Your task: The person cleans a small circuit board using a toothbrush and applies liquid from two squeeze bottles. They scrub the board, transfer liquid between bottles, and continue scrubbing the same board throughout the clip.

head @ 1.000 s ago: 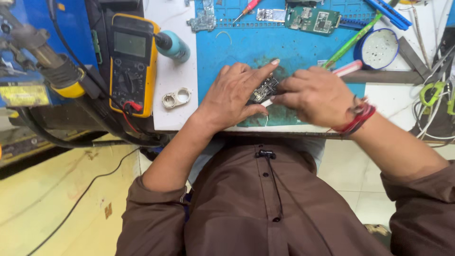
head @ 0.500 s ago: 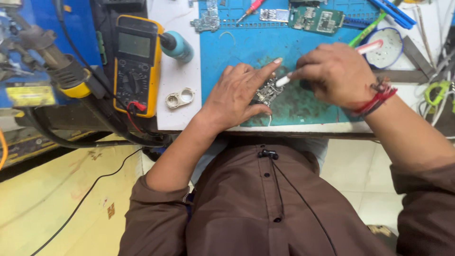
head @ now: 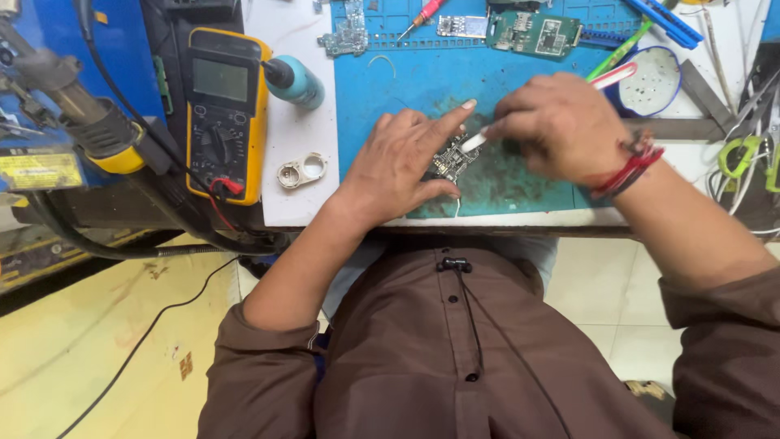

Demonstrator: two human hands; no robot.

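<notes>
Head view, centre of the frame: the left hand (head: 398,167) lies flat, fingers spread, pinning a small circuit board (head: 452,160) onto the blue mat (head: 406,77). Right of it, the right hand (head: 561,126) has its fingers clamped on a white brush (head: 543,106), tip touching the board. Upper left, a yellow multimeter (head: 226,114) lies.

Electronics repair workshop. Cluttered worktop (head: 296,207) with a blue repair mat (head: 406,73), yellow multimeter (head: 223,114), loose circuit boards (head: 532,32), screwdriver (head: 422,16), hot-air tool (head: 81,114) and cables. Small circuit board (head: 451,160) lies on the mat.
</notes>
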